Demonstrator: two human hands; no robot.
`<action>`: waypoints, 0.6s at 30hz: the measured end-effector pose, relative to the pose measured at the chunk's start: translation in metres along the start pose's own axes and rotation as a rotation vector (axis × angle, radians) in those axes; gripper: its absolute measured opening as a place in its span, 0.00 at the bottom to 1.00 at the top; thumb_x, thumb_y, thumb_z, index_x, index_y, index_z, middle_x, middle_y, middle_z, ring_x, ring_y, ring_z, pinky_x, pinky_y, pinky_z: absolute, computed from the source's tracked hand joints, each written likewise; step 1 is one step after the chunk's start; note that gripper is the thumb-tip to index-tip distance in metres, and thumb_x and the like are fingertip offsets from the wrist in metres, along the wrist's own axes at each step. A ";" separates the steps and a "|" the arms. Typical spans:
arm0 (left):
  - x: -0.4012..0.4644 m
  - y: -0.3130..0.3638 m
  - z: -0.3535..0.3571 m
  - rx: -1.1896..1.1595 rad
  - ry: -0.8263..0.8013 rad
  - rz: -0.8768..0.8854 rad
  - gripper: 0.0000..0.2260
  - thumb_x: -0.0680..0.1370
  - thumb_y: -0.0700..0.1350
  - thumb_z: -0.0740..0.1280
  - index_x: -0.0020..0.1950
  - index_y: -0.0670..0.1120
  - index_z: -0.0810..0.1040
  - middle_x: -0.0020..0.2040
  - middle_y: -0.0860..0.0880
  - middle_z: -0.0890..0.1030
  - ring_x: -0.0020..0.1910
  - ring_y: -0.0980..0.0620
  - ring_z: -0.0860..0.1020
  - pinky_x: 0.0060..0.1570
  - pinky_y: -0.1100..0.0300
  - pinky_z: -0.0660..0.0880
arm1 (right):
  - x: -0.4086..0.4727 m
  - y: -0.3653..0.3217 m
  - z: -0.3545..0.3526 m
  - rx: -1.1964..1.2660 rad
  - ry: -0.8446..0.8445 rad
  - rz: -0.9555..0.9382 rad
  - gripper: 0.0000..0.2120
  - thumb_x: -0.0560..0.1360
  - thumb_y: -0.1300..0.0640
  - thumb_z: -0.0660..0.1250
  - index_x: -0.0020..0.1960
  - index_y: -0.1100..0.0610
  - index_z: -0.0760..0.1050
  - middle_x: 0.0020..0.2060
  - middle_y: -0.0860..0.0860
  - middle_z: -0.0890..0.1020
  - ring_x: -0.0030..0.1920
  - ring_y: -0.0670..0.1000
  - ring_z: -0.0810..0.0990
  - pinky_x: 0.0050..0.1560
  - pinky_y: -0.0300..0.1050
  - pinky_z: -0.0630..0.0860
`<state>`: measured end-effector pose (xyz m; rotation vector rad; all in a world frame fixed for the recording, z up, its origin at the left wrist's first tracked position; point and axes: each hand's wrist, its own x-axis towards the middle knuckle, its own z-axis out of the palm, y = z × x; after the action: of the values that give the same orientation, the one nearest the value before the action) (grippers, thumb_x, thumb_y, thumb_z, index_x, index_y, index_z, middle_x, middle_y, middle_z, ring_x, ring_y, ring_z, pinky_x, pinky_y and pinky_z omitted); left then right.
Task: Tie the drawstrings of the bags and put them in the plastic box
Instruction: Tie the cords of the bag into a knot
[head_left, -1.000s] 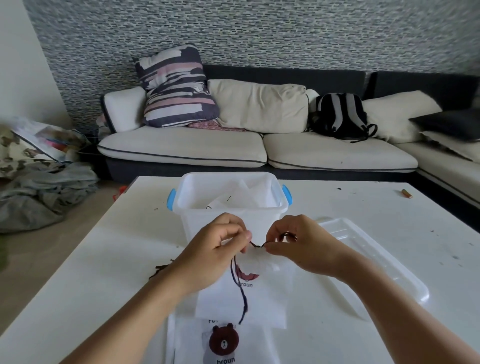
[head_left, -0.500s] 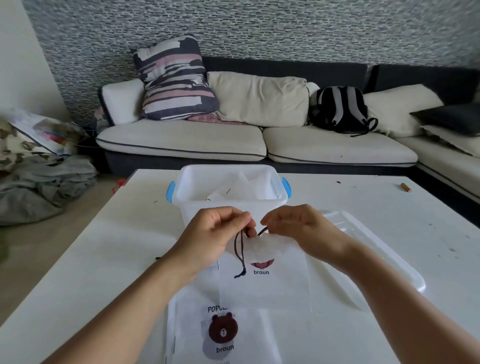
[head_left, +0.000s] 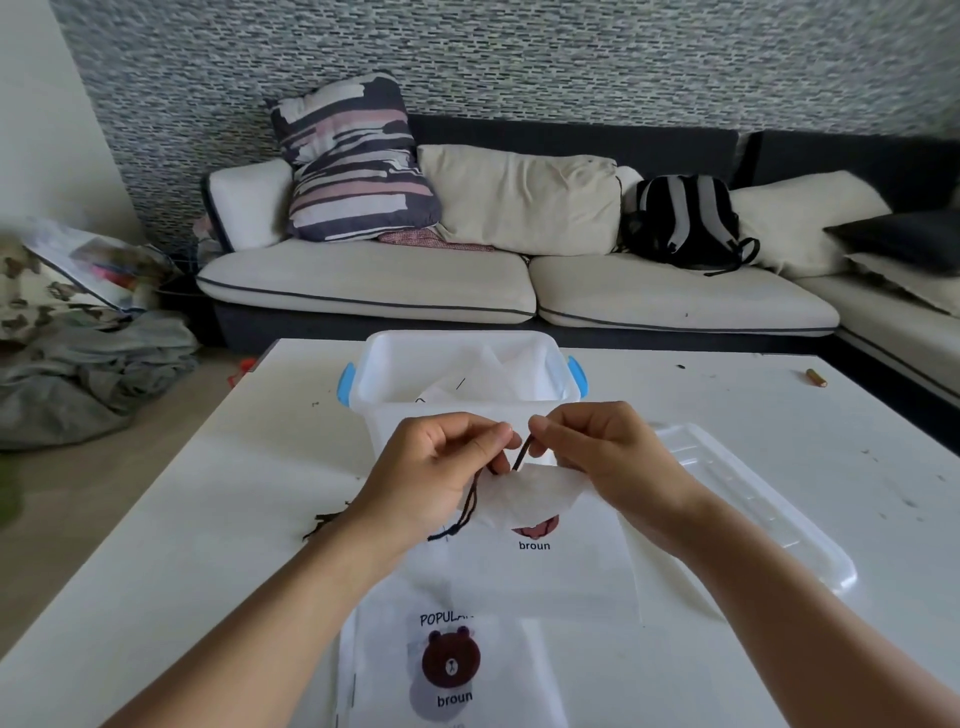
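Left hand: the left hand (head_left: 441, 478) has its fingers curled, thumb and forefinger pinching the dark brown drawstring cord (head_left: 470, 501) at the mouth of the bag — two strands hang below the fist, ending in a knotted tip.
Right hand: the right hand (head_left: 597, 452) has curled fingers that pinch the other short end of the same cord, which stands up between the two hands; the hands are close together, fingertips nearly touching.
Held bag: translucent white drawstring bag with a printed "broun" label (head_left: 540, 545); its top edge is gathered and lifted under the hands, the rest lies flat on the tabletop.
Second bag: another translucent white bag with a brown bear print (head_left: 452, 660) lies flat nearer the person, partly under the held one.
Plastic box: translucent white plastic box with blue side clips (head_left: 467, 410) stands just beyond the hands — pale bags are visible inside it.
Lid: clear plastic lid (head_left: 753, 509) lies flat to the right of the box, beside the right forearm.
Tabletop: white tabletop (head_left: 182, 519), with dark thread scraps (head_left: 324, 522) left of the left wrist.
Background: cream sofa (head_left: 415, 280) with a striped cushion (head_left: 353, 161) and a black-and-grey backpack (head_left: 680, 223).
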<state>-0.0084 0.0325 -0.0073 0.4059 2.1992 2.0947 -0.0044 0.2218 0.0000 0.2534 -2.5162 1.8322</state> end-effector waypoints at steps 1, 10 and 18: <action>0.000 0.000 0.000 0.002 0.024 -0.008 0.09 0.79 0.46 0.68 0.43 0.45 0.85 0.35 0.51 0.81 0.35 0.55 0.78 0.40 0.63 0.75 | -0.001 -0.001 0.000 0.007 -0.017 0.010 0.17 0.81 0.51 0.67 0.35 0.54 0.81 0.27 0.51 0.65 0.30 0.50 0.61 0.33 0.45 0.58; 0.000 0.002 -0.003 -0.010 -0.137 -0.009 0.10 0.82 0.42 0.64 0.50 0.40 0.84 0.38 0.50 0.80 0.39 0.55 0.76 0.43 0.64 0.73 | -0.002 -0.006 -0.003 0.243 -0.079 0.111 0.15 0.81 0.52 0.64 0.40 0.58 0.80 0.28 0.50 0.60 0.29 0.49 0.56 0.31 0.44 0.54; -0.002 0.006 -0.002 0.107 -0.129 0.013 0.15 0.82 0.43 0.66 0.37 0.48 0.83 0.35 0.53 0.79 0.37 0.57 0.75 0.43 0.67 0.71 | -0.005 -0.012 -0.004 -0.150 -0.035 -0.147 0.06 0.76 0.55 0.73 0.52 0.48 0.85 0.24 0.45 0.65 0.26 0.46 0.61 0.28 0.34 0.60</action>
<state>-0.0062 0.0301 -0.0017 0.5480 2.2456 1.9045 0.0018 0.2227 0.0120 0.4564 -2.5645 1.5920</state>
